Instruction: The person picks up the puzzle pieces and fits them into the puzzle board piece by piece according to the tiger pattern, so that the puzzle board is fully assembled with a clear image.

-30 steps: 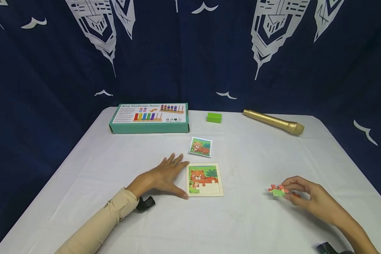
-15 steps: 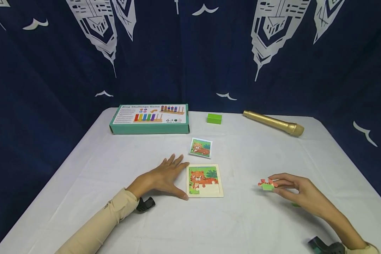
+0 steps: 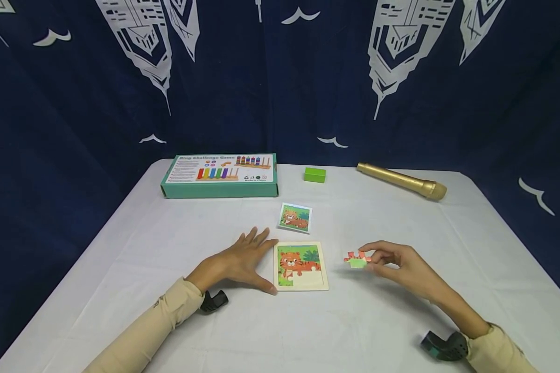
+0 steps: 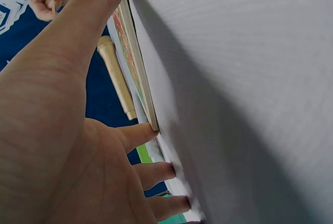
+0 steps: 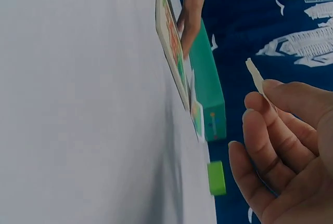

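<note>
A wooden jigsaw board with a tiger picture lies flat; its lower right part shows bare wood. My left hand is spread beside it, thumb and forefinger touching the corners of its left edge. In the left wrist view, the fingers are fairly straight against the board's side. To the right of the board, my right hand pinches a red and green puzzle piece between thumb and fingers. The right wrist view shows that piece edge-on, held above the table. A small tiger picture card lies behind the board.
At the back left lies a green Ring Challenge Game box. A green block is right of it, and a gold microphone lies at the back right. White cloth covers the table; a dark blue curtain hangs behind.
My right hand has moved left with the puzzle piece, closer to the board. A green bit glimpsed under that hand half a second ago is out of sight now. The left hand stays put.
</note>
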{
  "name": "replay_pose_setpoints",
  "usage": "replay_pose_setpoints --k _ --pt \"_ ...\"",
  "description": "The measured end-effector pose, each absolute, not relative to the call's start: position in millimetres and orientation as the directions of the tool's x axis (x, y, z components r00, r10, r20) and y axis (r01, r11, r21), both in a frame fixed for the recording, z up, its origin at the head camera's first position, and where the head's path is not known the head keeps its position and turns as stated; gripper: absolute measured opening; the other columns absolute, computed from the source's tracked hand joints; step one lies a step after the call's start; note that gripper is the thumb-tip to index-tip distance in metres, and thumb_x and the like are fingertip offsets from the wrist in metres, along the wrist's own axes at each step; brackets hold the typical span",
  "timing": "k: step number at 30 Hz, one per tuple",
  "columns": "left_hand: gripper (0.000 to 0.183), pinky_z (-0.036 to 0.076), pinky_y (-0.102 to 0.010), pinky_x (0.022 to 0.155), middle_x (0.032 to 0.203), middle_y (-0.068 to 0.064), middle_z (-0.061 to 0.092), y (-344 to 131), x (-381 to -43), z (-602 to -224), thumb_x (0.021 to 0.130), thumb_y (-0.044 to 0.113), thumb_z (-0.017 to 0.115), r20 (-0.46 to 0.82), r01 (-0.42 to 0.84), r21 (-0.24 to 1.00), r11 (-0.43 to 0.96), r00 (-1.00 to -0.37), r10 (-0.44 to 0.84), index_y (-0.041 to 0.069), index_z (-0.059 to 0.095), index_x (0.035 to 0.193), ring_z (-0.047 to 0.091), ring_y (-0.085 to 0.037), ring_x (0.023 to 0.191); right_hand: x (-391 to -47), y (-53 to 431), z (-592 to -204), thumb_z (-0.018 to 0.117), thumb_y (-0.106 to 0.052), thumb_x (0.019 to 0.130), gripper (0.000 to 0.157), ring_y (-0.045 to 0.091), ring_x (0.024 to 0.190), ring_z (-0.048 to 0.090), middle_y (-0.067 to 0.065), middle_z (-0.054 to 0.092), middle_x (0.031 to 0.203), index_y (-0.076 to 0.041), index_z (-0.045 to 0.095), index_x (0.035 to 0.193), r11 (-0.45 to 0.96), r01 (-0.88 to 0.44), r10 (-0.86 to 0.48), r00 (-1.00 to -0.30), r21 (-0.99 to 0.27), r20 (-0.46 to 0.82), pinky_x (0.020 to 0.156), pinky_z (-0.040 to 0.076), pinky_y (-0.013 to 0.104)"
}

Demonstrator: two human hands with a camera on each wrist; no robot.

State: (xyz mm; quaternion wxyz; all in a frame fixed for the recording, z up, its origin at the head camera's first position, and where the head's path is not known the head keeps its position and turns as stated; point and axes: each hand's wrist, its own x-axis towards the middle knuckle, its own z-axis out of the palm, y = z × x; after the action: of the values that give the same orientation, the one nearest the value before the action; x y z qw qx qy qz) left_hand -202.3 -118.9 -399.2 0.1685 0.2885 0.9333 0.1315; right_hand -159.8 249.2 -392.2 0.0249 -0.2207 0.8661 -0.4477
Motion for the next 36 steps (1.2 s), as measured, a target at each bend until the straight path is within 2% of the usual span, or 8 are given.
replay_pose_setpoints --k 7,13,22,25,31,36 --pt "0.115 0.005 -0.056 0.116 0.160 -0.015 0.006 -118.3 -202.6 -400.1 0.064 0.069 0.075 -0.238 0.501 0.341 0.796 -0.773 0.589 0.015 0.025 0.152 -0.003 -0.038 0.146 -166.2 228.9 -399.0 0.068 -0.005 0.087 0.030 0.016 0.070 0.062 0.011 0.064 0.078 -0.005 0.062 0.117 0.361 -0.344 -0.454 -0.877 -0.867 0.159 0.064 0.051 0.025" --pt "0.115 0.005 -0.055 0.116 0.160 -0.014 0.006 -118.4 -202.6 -400.7 0.064 0.069 0.075 -0.244 0.497 0.334 0.801 -0.775 0.583 0.016 0.024 0.152 -0.003 -0.037 0.146 -169.4 215.7 -408.2 0.066 -0.003 0.088 0.031 0.025 0.070 0.064 0.022 0.063 0.082 -0.002 0.058 0.118 0.273 -0.316 -0.495 -0.856 -0.908 0.149 0.063 0.056 0.032" --pt "0.115 0.005 -0.056 0.116 0.160 -0.015 0.006 -118.0 -202.1 -399.7 0.064 0.069 0.075 -0.245 0.496 0.334 0.801 -0.775 0.582 0.015 0.024 0.152 -0.002 -0.038 0.146 -172.0 200.2 -416.4 0.056 -0.001 0.095 0.029 0.025 0.073 0.066 0.025 0.063 0.085 0.004 0.054 0.123 0.208 -0.296 -0.552 -0.822 -0.932 0.138 0.066 0.057 0.035" --pt "0.115 0.005 -0.056 0.116 0.160 -0.015 0.006 -118.1 -202.1 -398.7 0.064 0.069 0.075 -0.246 0.496 0.333 0.802 -0.775 0.582 0.015 0.024 0.153 -0.003 -0.038 0.146 -172.5 195.5 -416.7 0.053 -0.001 0.096 0.026 0.026 0.069 0.065 0.025 0.063 0.082 0.002 0.056 0.122 0.210 -0.284 -0.555 -0.822 -0.935 0.125 0.067 0.057 0.034" --pt "0.115 0.005 -0.056 0.116 0.160 -0.015 0.006 -118.7 -202.7 -398.8 0.065 0.069 0.074 -0.243 0.501 0.332 0.799 -0.773 0.586 0.015 0.024 0.153 -0.002 -0.038 0.146 -172.8 186.8 -415.9 0.056 -0.003 0.095 0.028 0.021 0.073 0.067 0.021 0.067 0.087 0.003 0.057 0.122 0.257 -0.236 -0.550 -0.833 -0.937 0.059 0.066 0.057 0.034" --pt "0.114 0.005 -0.055 0.116 0.160 -0.015 0.005 -118.7 -202.7 -398.8 0.065 0.068 0.075 -0.247 0.501 0.334 0.798 -0.771 0.587 0.015 0.023 0.153 -0.003 -0.038 0.146 -172.7 179.6 -416.5 0.060 -0.002 0.092 0.028 0.014 0.065 0.063 0.016 0.070 0.088 0.002 0.058 0.120 0.285 -0.237 -0.537 -0.842 -0.929 0.051 0.058 0.055 0.029"
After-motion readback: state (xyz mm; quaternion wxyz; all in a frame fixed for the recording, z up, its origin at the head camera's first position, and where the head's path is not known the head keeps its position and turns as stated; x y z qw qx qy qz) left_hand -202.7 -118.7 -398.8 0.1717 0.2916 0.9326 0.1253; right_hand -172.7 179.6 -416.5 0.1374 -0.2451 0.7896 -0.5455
